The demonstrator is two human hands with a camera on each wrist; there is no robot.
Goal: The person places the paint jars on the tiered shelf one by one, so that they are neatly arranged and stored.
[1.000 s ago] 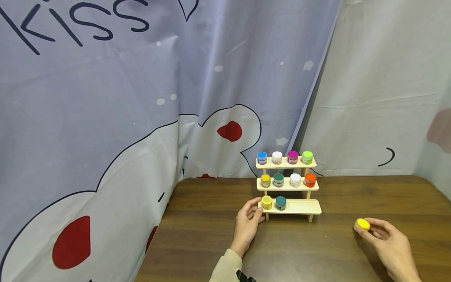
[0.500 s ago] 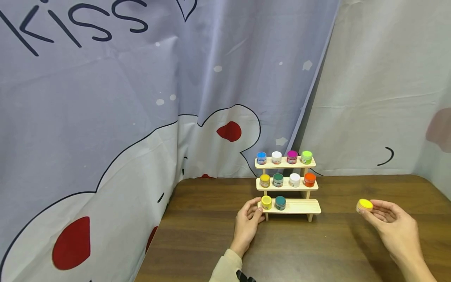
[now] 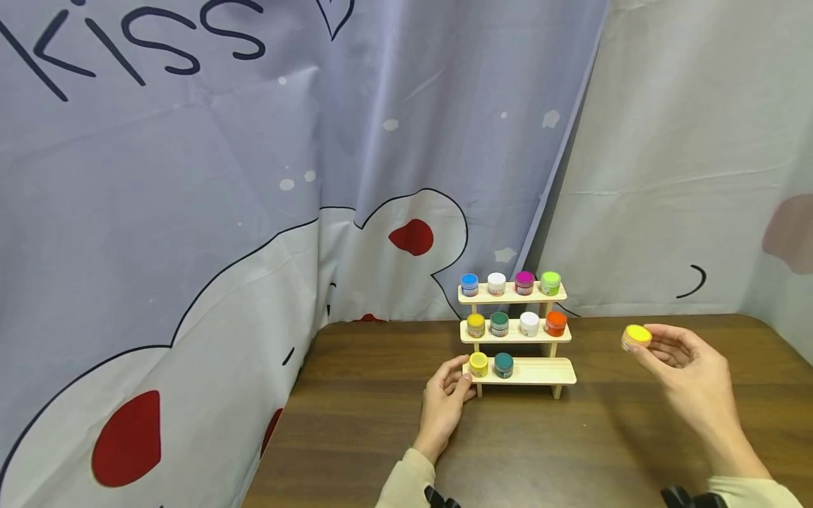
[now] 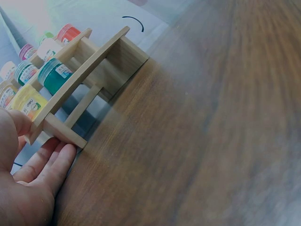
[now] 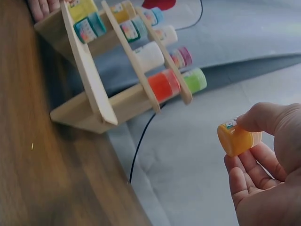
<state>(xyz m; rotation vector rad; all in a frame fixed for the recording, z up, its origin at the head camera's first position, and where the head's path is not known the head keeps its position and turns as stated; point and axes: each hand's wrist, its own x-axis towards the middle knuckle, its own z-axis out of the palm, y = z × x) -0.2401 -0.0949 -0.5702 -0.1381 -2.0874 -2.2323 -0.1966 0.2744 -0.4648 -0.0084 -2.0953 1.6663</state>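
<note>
A three-tier wooden display rack (image 3: 540, 372) stands on the table, bearing small paint jars. My left hand (image 3: 442, 406) holds the left end of its bottom shelf; in the left wrist view the thumb lies by the yellow jar (image 4: 29, 102) and the fingers are at the rack's leg. Beside that jar sits a teal jar (image 3: 504, 365); the right part of the bottom shelf is bare. To the right of the rack, raised above the table, my right hand (image 3: 692, 367) pinches a yellow-orange paint jar (image 5: 237, 140) between thumb and fingers, its yellow lid up in the head view.
The middle shelf holds yellow, green, white and orange-red jars (image 3: 555, 324). Blue, white, magenta and light green jars (image 3: 550, 283) line the top shelf. Behind the wooden table (image 3: 508, 451) hangs a printed curtain (image 3: 381, 155), close at the rack's back.
My right hand has lifted the yellow jar off low over the table and brought it up and left toward the rack. The left hand stays at the shelf end.
</note>
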